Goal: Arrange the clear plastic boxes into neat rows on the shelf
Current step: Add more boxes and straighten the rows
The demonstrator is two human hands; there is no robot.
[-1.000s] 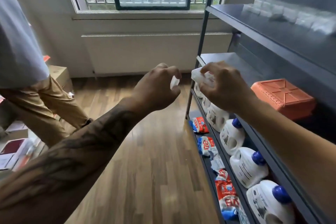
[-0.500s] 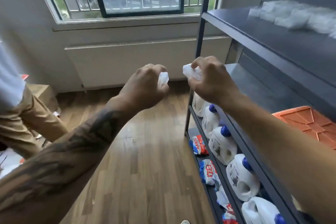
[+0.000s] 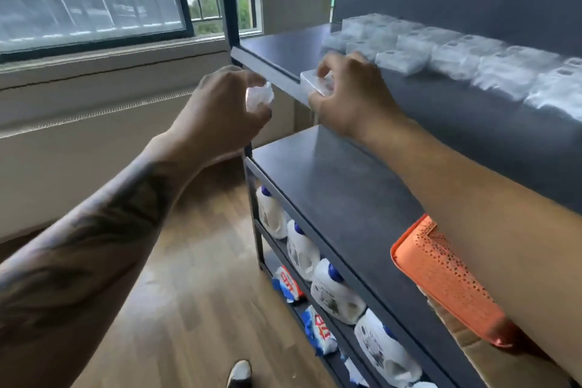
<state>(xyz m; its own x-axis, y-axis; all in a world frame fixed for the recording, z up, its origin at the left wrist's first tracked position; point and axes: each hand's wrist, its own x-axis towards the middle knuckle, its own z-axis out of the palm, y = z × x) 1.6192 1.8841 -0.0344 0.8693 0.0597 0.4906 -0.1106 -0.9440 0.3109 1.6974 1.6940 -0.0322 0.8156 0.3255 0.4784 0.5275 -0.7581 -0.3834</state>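
My right hand (image 3: 349, 101) grips a clear plastic box (image 3: 313, 82) at the front left edge of the dark upper shelf (image 3: 283, 47). My left hand (image 3: 220, 107) is raised just left of the shelf post and holds another clear plastic box (image 3: 259, 97) in curled fingers. Several clear plastic boxes (image 3: 447, 53) stand in rows along the back of that shelf, running to the right. They are blurred.
A dark metal shelf unit fills the right side. An orange basket (image 3: 441, 280) sits on the middle shelf (image 3: 340, 186) under my right forearm. White detergent jugs (image 3: 337, 293) and red-blue packets (image 3: 288, 283) fill the lower shelves. A window and radiator cover are to the left, over wood floor.
Both hands have risen with their boxes from the middle shelf level to the upper shelf. My view has tilted up and right; the other person has left the frame.
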